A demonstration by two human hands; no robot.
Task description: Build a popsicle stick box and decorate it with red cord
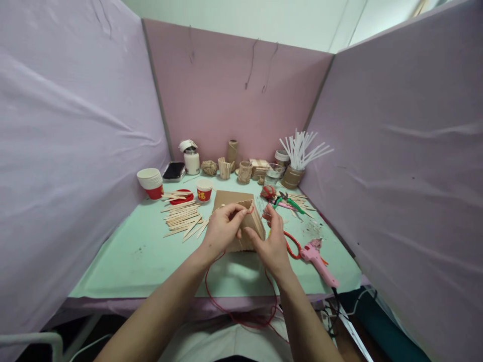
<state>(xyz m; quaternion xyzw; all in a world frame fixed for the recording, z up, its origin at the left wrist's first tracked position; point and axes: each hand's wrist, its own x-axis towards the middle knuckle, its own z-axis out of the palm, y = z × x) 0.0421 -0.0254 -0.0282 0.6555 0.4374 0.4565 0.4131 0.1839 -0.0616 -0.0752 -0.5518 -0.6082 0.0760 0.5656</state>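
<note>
A tan, ridged box-like piece of flat wooden sticks (258,224) sits between the two hands, above the near part of a smooth brown cardboard sheet (231,197) on the pale green cloth-covered table (151,274). Its slatted side faces right, and its long axis appears to run from the back toward the person, slanting rightward; the hands hide much of it, so this is uncertain. The left hand (227,223) has thumb and forefinger pressed together, pinching its upper edge, where a bit of thin red cord (252,207) shows. The right hand (272,236) is spread, thumb against the slatted side, fingers curved beyond it. More red cord loops down to the lap.

Right of the hands are one pair of red-handled scissors (293,246), one pink plastic glue gun (320,265), one green-handled cutter (296,205) and one fuzzy red yarn ball (268,192). Leftward lie a loose pile of pale flat sticks (183,218), one red-and-white paper cup (204,191) and one stack of similar cups (151,183). Behind stand one rough twine ball (209,168) and one bunch of white strips (299,151).
</note>
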